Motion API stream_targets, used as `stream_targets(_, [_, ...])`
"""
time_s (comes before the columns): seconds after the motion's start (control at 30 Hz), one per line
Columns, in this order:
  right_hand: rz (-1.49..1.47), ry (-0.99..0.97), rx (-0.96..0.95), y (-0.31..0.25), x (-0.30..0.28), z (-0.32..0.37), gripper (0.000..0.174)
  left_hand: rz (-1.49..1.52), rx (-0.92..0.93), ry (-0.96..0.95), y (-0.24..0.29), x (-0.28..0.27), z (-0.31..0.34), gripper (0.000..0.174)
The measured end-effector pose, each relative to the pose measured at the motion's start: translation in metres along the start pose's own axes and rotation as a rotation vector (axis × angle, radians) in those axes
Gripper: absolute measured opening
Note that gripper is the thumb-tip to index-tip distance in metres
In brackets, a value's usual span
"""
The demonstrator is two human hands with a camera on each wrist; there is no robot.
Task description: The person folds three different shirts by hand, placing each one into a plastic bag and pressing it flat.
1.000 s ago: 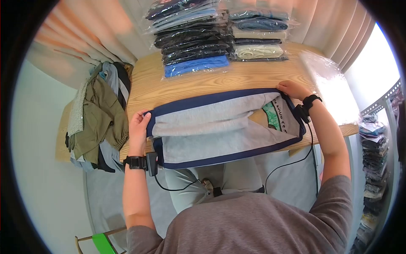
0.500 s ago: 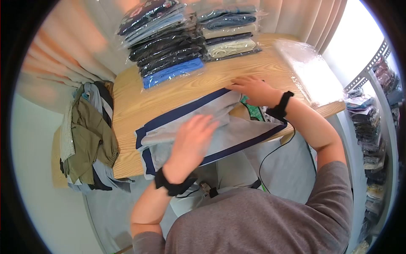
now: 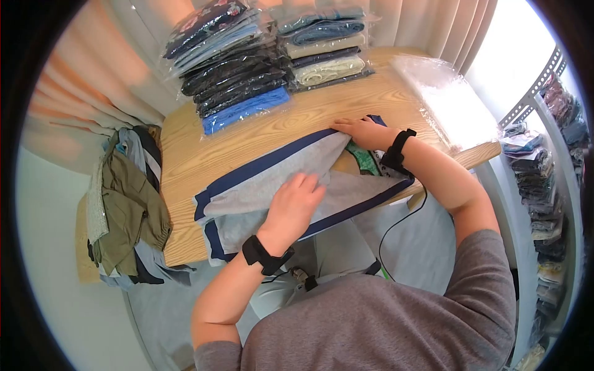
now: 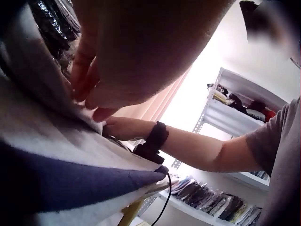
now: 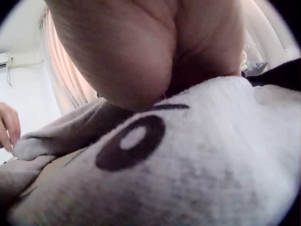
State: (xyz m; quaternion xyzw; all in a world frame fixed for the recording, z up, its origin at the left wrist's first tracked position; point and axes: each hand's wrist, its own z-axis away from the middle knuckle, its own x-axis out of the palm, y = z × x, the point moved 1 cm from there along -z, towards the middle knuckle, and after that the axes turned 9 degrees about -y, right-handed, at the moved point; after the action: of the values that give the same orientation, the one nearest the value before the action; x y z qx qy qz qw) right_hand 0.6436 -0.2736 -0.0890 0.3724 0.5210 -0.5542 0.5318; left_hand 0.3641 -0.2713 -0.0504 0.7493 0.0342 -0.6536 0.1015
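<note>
A light grey garment (image 3: 266,168) with navy bands lies in a long folded shape along the table's front, a green print (image 3: 365,162) showing between its layers at the right. Over its middle, my left hand (image 3: 292,201) pinches the grey cloth; in the left wrist view its thumb and fingers (image 4: 84,77) meet at a fold. My right hand (image 3: 366,133) lies on the garment's far right part, fingers stretched toward the navy edge. Close up in the right wrist view, dark printing (image 5: 131,143) shows on the cloth beneath the right palm (image 5: 141,56).
Two stacks of bagged clothes, one dark and blue (image 3: 235,83), one paler (image 3: 328,49), stand at the table's back. Clear plastic bags (image 3: 455,102) lie at the right. Loose clothes (image 3: 127,204) are heaped at the left. Shelves (image 3: 532,185) with packed garments stand far right.
My left hand has left the garment's left end and come to its middle. The right hand has moved from the far right corner leftward along the edge. The view has shifted.
</note>
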Motion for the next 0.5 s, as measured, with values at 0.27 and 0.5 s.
stream_targets(0.27, [-0.294, -0.030, -0.205, 0.032, 0.006, -0.016, 0.054, -0.208, 0.095, 0.050, 0.000, 0.031, -0.004, 0.043])
stream_targets(0.5, [0.023, -0.168, 0.017, 0.002, -0.002, -0.004, 0.062, 0.200, 0.000, -0.187, 0.001, 0.020, 0.021, 0.046])
